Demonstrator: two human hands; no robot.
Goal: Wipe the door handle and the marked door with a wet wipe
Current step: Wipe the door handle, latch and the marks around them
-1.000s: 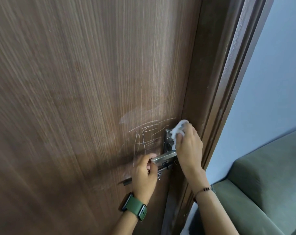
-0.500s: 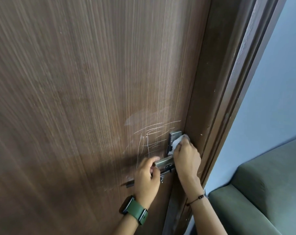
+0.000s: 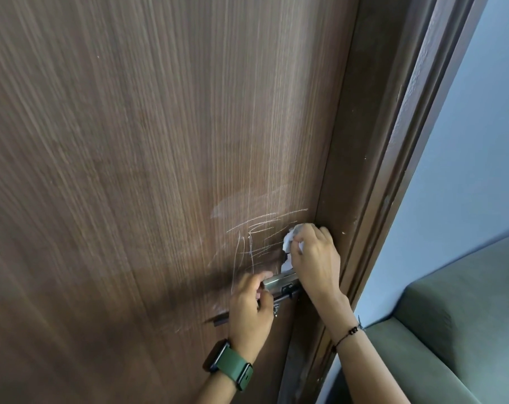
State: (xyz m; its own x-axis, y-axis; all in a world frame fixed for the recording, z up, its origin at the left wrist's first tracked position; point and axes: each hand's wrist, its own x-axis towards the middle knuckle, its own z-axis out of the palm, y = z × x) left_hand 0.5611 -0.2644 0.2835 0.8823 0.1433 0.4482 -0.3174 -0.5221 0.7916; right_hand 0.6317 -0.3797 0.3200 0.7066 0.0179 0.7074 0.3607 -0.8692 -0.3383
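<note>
Here the person stands close to a brown door (image 3: 160,141). The left hand (image 3: 252,304) is wrapped around the shiny metal door handle (image 3: 279,279) and holds it tight. The right hand (image 3: 314,258) is closed on a scrunched white wet wipe (image 3: 288,240) and presses it on the door just above the handle, near the door's edge. The metal plate behind the handle is hidden under the wipe and the hand.

White scribble marks (image 3: 259,237) sit on the wood just left of the wipe. They look like chalk lines, some going across and some going down. Above them is a pale smudge (image 3: 227,208). A few faint scratches show lower down too, beside the left hand.

I think the job is only partly done. The wipe is at the handle part, so that bit seems to be getting cleaned now. The scribbles look sharp and plain, so wiping them is left to do. The wipe would need to slide left over the lines and rub them away.

A green sofa (image 3: 466,330) sits off to the right, past the door frame (image 3: 393,170).
</note>
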